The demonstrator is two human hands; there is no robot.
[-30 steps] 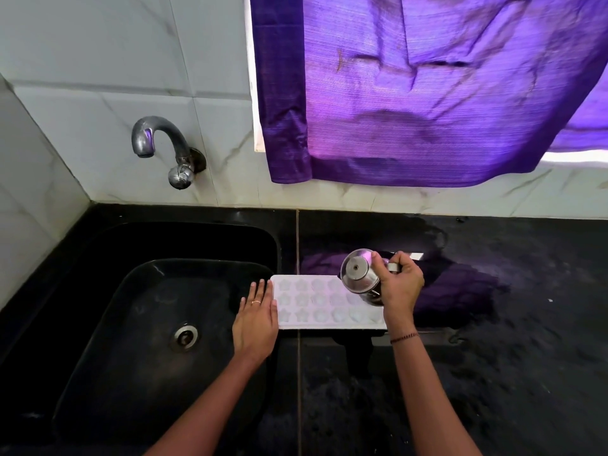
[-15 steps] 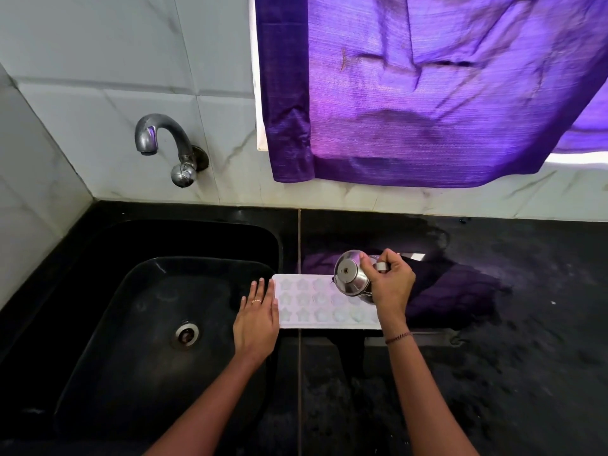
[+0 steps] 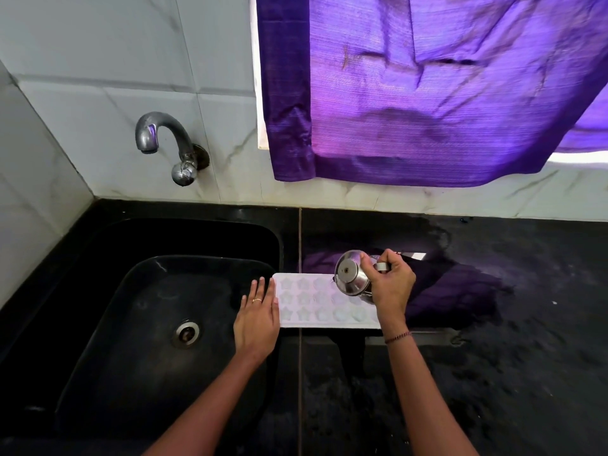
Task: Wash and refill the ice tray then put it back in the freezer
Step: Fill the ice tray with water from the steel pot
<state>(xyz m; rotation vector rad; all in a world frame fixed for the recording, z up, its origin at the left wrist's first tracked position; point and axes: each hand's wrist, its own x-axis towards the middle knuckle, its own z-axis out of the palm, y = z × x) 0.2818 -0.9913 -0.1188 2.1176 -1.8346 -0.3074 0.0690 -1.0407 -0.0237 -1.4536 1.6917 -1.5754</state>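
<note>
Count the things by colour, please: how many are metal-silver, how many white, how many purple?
Silver metal: 3 – tap, sink drain, small steel jug in the right hand
White: 1 – ice tray, left hand at its end
Purple: 1 – curtain
Total: 5

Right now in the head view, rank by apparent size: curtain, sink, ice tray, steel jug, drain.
1. purple curtain
2. black sink
3. ice tray
4. steel jug
5. drain

Steel jug (image 3: 352, 274) in right hand (image 3: 391, 284) shifted left over ice tray (image 3: 316, 302).
</note>
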